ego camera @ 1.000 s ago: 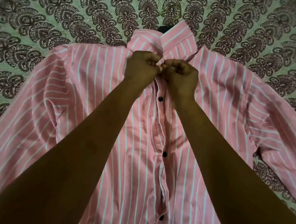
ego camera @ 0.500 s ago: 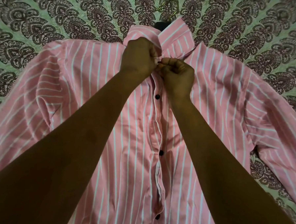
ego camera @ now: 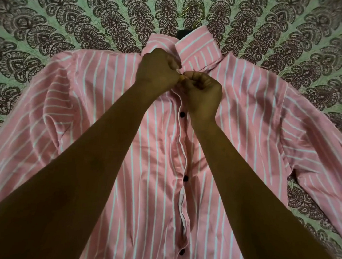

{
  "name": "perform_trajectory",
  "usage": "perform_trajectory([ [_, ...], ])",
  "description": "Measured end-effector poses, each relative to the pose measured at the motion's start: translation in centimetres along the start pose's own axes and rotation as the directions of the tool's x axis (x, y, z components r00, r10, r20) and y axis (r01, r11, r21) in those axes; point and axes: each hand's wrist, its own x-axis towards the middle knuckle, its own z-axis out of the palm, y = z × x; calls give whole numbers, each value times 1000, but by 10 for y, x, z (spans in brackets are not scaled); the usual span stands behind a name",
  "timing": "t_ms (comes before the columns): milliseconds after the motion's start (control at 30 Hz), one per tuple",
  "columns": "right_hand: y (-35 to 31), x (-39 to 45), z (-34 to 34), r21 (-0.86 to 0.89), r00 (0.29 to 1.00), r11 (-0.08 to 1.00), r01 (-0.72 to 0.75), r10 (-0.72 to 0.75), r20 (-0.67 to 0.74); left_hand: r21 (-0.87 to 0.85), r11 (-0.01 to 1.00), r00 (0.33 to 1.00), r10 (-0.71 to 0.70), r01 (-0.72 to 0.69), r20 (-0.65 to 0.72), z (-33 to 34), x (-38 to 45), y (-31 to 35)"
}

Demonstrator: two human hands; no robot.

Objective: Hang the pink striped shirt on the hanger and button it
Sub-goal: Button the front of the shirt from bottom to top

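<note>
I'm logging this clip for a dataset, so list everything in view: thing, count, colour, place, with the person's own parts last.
pink striped shirt: one, pink with white stripes, spread face up on the bedspread, sleeves out to both sides.
buttons: three visible, dark, down the front placket below the hands.
hanger: one, gold hook and a dark neck showing above the collar; the rest hidden inside the shirt.
bedspread: one, pale green with dark paisley print, under everything.
left hand: one, fingers curled, pinching the placket just below the collar.
right hand: one, fingers curled, pinching the opposite edge at the same spot; the two hands meet there.
</note>
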Motion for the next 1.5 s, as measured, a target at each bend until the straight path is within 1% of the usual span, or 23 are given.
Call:
perform_trajectory([
  [167,0,-4,1,21,999,1000,23,-22,-28,-69,997,999,-30,30,12,1,-1,2],
  [367,-3,-7,2,-60,990,992,108,-113,-83,-217,975,999,-33,37,24,7,6,-12],
  [433,-2,-9,5,-70,987,990,123,-129,-95,-177,984,1000,-4,4,-3,7,6,-13],
  [533,2,-10,8,-109,983,984,140,-151,-105,-34,998,996,48,-51,-73,10,4,-7],
  [600,1,-9,8,-95,984,986,135,-144,-100,-24,999,993,32,-35,-111,12,4,-4],
  [667,0,-9,7,-66,986,988,138,-144,-87,-111,994,994,-21,9,-107,15,5,-4],
  [767,-1,-7,5,-111,986,985,132,-142,-83,-325,944,997,-63,48,-36,20,5,-11],
  [833,-3,-1,4,-83,997,995,53,-58,-53,-470,882,999,-38,38,9,19,5,-19],
  [900,-14,5,2,-7,996,997,-81,82,28,-574,819,998,31,10,62,17,8,-28],
  [933,-20,7,1,43,983,985,-165,161,85,-576,817,994,69,-10,80,15,9,-31],
  [967,-26,9,-1,82,963,968,-239,226,144,-546,836,991,106,-42,87,13,10,-33],
  [1000,-31,10,-3,93,943,953,-288,265,199,-483,872,987,140,-87,76,12,10,-34],
  [1067,-36,16,-6,67,911,938,-340,311,271,-257,942,975,221,-215,-5,14,11,-36],
  [1100,-37,18,-6,47,901,933,-356,330,281,-136,952,962,266,-273,-65,15,10,-35],
  [1133,-38,21,-6,30,895,928,-371,349,276,-53,950,946,298,-306,-127,15,8,-32],
  [1167,-38,24,-5,17,887,919,-394,376,268,-1,948,933,313,-318,-176,15,7,-30],
  [1233,-38,28,-4,6,870,899,-439,423,255,64,956,931,292,-285,-220,18,9,-25],
  [1300,-38,29,-2,8,873,897,-442,428,234,38,977,946,211,-208,-247,20,12,-21],
  [1367,-39,25,0,14,896,916,-401,389,215,-46,991,958,106,-122,-265,18,13,-17],
  [1433,-39,17,-2,11,922,941,-337,328,204,-121,991,971,31,-61,-239,14,11,-17],
  [1500,-38,9,-9,-38,942,965,-261,263,208,-182,983,981,-36,0,-190,13,6,-20],
])
